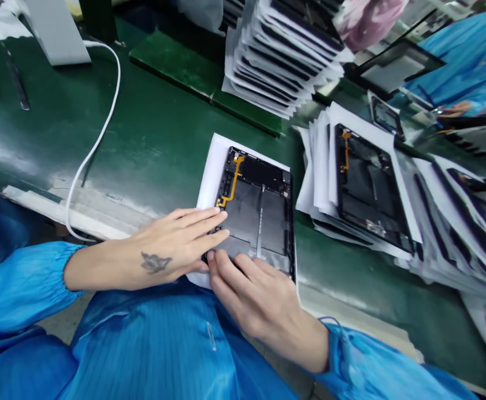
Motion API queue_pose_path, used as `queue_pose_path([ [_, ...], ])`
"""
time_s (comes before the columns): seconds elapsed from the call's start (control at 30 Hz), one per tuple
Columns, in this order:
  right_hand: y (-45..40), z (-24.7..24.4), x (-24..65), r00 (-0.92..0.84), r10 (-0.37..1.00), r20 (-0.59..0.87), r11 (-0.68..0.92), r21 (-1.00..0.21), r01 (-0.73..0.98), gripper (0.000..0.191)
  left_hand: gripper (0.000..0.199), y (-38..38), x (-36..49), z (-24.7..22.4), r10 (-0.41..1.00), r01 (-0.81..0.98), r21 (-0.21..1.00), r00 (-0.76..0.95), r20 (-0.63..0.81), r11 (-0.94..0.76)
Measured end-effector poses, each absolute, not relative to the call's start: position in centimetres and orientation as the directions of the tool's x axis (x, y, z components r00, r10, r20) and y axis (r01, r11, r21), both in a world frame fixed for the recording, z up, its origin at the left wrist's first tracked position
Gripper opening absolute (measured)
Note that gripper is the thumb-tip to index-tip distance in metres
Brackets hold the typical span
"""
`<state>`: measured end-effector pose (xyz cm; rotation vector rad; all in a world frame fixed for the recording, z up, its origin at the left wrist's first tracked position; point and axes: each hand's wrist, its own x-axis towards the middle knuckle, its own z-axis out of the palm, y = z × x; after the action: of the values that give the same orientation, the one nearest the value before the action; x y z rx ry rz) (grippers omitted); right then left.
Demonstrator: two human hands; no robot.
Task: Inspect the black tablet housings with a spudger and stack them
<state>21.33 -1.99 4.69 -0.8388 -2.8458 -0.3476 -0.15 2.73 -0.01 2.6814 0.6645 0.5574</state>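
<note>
A black tablet housing (246, 216) with an orange flex cable (236, 180) lies on a white sheet (209, 178) at the front edge of the green table. My left hand (180, 239) lies with its fingers stretched out over the housing's left edge, thumb near the lower left corner. Over the lower part of the housing, my right hand (259, 294) has its fingers curled, the fingertips at the lower left corner beside my left thumb. Whatever the right fingertips may hold is hidden.
Stacks of housings with white sheets (317, 166) stand on the right, and another tall stack (267, 72) at the back. A white cable (115, 89) curves across the left; tweezers (16, 80) lie beyond it. Another person's blue sleeve (467, 55) shows at upper right.
</note>
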Motion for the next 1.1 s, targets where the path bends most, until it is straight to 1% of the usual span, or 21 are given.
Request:
queue_pose_path([
  [0.1, -1.5, 4.1, 21.9, -0.820, 0.521, 0.238, 0.815, 0.148, 0.561, 0.032, 0.054, 2.8, -0.4, -0.6, 0.501, 0.379, 0.387, 0.816, 0.288, -0.841],
  [0.13, -1.5, 3.9, 22.2, -0.801, 0.538, 0.263, 0.808, 0.108, 0.579, 0.032, 0.058, 2.8, -0.5, -0.7, 0.500, 0.380, 0.383, 0.816, 0.290, -0.842],
  [0.2, -2.1, 3.6, 22.9, -0.716, 0.602, 0.353, 0.769, -0.016, 0.639, 0.029, 0.063, 2.7, -1.0, -0.8, 0.510, 0.393, 0.372, 0.804, 0.305, -0.841],
  [0.23, -2.6, 3.6, 23.2, -0.636, 0.649, 0.417, 0.726, -0.090, 0.682, 0.027, 0.063, 2.5, -1.2, -0.8, 0.524, 0.406, 0.369, 0.790, 0.318, -0.836],
  [0.27, -3.3, 3.6, 23.4, -0.515, 0.702, 0.491, 0.661, -0.180, 0.729, 0.028, 0.059, 2.3, -1.5, -0.7, 0.543, 0.421, 0.371, 0.768, 0.341, -0.828],
  [0.3, -3.9, 3.6, 23.4, -0.349, 0.743, 0.571, 0.580, -0.292, 0.760, 0.033, 0.053, 2.1, -1.7, -0.6, 0.559, 0.430, 0.376, 0.740, 0.373, -0.821],
  [0.33, -4.5, 3.7, 23.3, -0.163, 0.767, 0.621, 0.507, -0.431, 0.746, 0.037, 0.046, 1.8, -1.9, -0.5, 0.568, 0.432, 0.381, 0.715, 0.409, -0.818],
  [0.37, -5.0, 3.8, 23.2, 0.010, 0.785, 0.619, 0.451, -0.583, 0.676, 0.034, 0.040, 1.5, -2.1, -0.4, 0.568, 0.427, 0.382, 0.692, 0.446, -0.820],
  [0.4, -5.3, 3.8, 23.0, 0.136, 0.812, 0.568, 0.409, -0.718, 0.563, 0.028, 0.035, 1.3, -2.2, -0.3, 0.561, 0.420, 0.375, 0.676, 0.478, -0.826],
  [0.43, -5.4, 3.8, 22.8, 0.187, 0.845, 0.501, 0.383, -0.811, 0.442, 0.031, 0.032, 1.1, -2.3, -0.3, 0.545, 0.411, 0.359, 0.668, 0.507, -0.838],
  [0.47, -5.4, 3.7, 22.7, 0.166, 0.879, 0.446, 0.369, -0.859, 0.356, 0.045, 0.030, 0.9, -2.3, -0.2, 0.523, 0.403, 0.334, 0.670, 0.527, -0.852],
  [0.5, -5.3, 3.5, 22.5, 0.103, 0.902, 0.420, 0.368, -0.870, 0.327, 0.059, 0.029, 0.7, -2.3, -0.2, 0.498, 0.397, 0.301, 0.677, 0.542, -0.867],
  [0.53, -5.1, 3.1, 22.5, 0.036, 0.906, 0.421, 0.385, -0.857, 0.343, 0.068, 0.028, 0.6, -2.2, -0.2, 0.474, 0.394, 0.266, 0.684, 0.554, -0.880],
  [0.57, -5.0, 2.7, 22.4, -0.015, 0.892, 0.452, 0.422, -0.822, 0.383, 0.068, 0.028, 0.5, -2.1, -0.2, 0.451, 0.392, 0.231, 0.691, 0.565, -0.891],
  [0.6, -5.0, 2.1, 22.4, -0.063, 0.863, 0.501, 0.478, -0.770, 0.422, 0.061, 0.027, 0.4, -2.0, -0.2, 0.427, 0.389, 0.198, 0.697, 0.576, -0.900],
  [0.7, -5.4, 0.4, 22.3, -0.195, 0.746, 0.636, 0.632, -0.587, 0.506, 0.019, 0.028, 0.3, -1.7, -0.4, 0.379, 0.389, 0.117, 0.711, 0.593, -0.914],
  [0.73, -5.7, 0.0, 22.3, -0.242, 0.709, 0.662, 0.666, -0.518, 0.537, 0.014, 0.028, 0.3, -1.6, -0.5, 0.366, 0.390, 0.093, 0.716, 0.595, -0.916],
  [0.8, -6.0, -0.7, 22.2, -0.315, 0.649, 0.692, 0.702, -0.386, 0.599, 0.022, 0.030, 0.4, -1.4, -0.6, 0.340, 0.392, 0.048, 0.726, 0.598, -0.919],
  [0.87, -6.1, -1.2, 22.2, -0.346, 0.611, 0.712, 0.711, -0.300, 0.636, 0.025, 0.030, 0.4, -1.4, -0.8, 0.319, 0.387, 0.016, 0.733, 0.601, -0.922],
  [1.0, -6.5, -1.8, 22.2, -0.302, 0.607, 0.735, 0.660, -0.255, 0.707, 0.029, 0.029, 0.4, -1.3, -0.9, 0.307, 0.375, 0.013, 0.740, 0.598, -0.927],
  [1.1, -7.4, -2.0, 22.6, -0.252, 0.624, 0.739, 0.613, -0.264, 0.745, 0.035, 0.030, 0.2, -1.0, -0.5, 0.332, 0.404, 0.006, 0.745, 0.579, -0.915],
])
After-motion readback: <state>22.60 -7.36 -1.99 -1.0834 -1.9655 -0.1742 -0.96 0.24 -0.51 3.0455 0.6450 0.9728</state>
